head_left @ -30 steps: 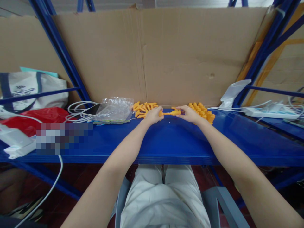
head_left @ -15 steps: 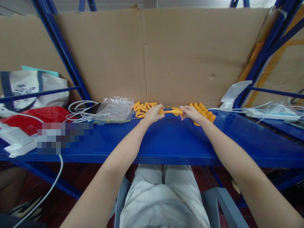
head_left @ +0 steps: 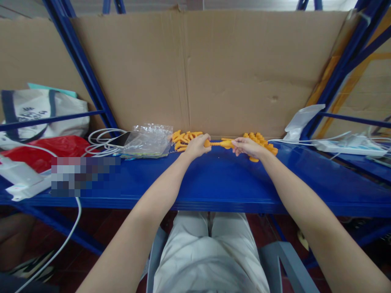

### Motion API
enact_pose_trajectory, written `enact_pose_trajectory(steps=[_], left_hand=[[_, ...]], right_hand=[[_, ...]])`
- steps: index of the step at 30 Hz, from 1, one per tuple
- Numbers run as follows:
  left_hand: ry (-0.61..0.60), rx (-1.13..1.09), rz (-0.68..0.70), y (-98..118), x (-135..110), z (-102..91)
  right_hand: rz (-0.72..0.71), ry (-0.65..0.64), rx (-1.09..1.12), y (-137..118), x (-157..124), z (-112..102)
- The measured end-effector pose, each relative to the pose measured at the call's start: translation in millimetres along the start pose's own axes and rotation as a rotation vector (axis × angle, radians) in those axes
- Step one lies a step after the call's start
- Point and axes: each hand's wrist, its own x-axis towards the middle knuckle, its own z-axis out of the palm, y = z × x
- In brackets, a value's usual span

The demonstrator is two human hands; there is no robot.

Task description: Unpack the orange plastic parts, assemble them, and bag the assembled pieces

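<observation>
Head view: over the worktop [head_left: 214, 179]'s far middle, an orange ribbed piece [head_left: 217, 143] runs left–right, wider end right, gripped by left hand [head_left: 198, 146] and right hand [head_left: 247, 146], whose fingers have shifted since the earlier frame.

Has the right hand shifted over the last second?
Yes, slightly: the right hand has moved rightward, farther from the cardboard's vertical crease.

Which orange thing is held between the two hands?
The long piece with the ridged stem, spanning from the left hand to the right hand. The others lie in the left pile or right pile.
</observation>
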Motion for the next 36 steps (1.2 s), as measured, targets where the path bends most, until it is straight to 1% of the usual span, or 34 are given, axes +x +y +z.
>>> enact_pose_trajectory(steps=[2, 8, 11, 13, 16, 18, 21, 24, 28, 30, 34, 36], left_hand=[[-0.001, -0.006, 0.006, 1, 0, -0.1], [0.008, -0.016, 0.01, 1, 1, 0.5], [0.009, -0.024, 0.0, 0, 1, 1.2], [0.01, -0.032, -0.012, 0, 2, 1.4], [0.005, -0.038, -0.044, 1, 2, 0.4], [-0.001, -0.041, -0.065, 2, 2, -1.2], [0.002, -0.039, -0.07, 5, 1, -4.1], [0.008, -0.034, -0.052, 7, 0, -5.8], [0.007, -0.032, -0.024, 7, 0, -5.1], [0.003, -0.022, -0.018, 6, 1, -3.9], [0.003, -0.008, -0.036, 3, 1, -1.6], [0.013, -0.007, -0.054, 2, 1, -0.9]], right_hand=[[-0.002, -0.005, -0.031, 0, -1, 2], [0.083, 0.11, -0.128, -2, 0, 11], [0.136, 0.125, -0.124, -8, -2, 13], [0.151, 0.1, -0.083, -12, -5, 13], [0.08, 0.036, 0.0, -15, -7, 11], [0.017, 0.029, 0.008, -13, -7, 8], [-0.012, 0.03, -0.022, -10, -4, 5], [0.012, 0.02, -0.047, -9, -3, 6], [0.065, 0.073, -0.124, -10, -4, 9], [0.079, 0.065, -0.153, -9, -4, 9], [0.106, 0.028, -0.127, -7, -4, 5], [0.084, 0.031, -0.097, -6, -4, 3]])
